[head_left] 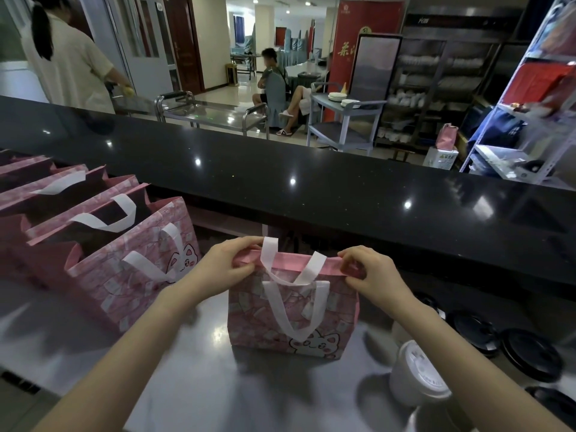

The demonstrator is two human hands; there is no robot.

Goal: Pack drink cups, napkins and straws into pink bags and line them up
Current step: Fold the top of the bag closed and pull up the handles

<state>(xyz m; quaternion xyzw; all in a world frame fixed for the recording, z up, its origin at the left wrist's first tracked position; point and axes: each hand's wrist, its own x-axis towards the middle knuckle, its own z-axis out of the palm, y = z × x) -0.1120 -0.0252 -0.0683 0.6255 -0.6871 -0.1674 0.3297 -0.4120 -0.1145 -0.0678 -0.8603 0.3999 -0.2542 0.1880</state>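
Upright on the grey desk, a pink cat-printed fabric bag with white handles opens upward, long axis left-right; left hand and right hand pinch its rim.

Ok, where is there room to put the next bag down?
Bare steel table lies between the row of pink bags and the held bag, and in front of it. The right side is crowded: a lidded white cup and black lids.
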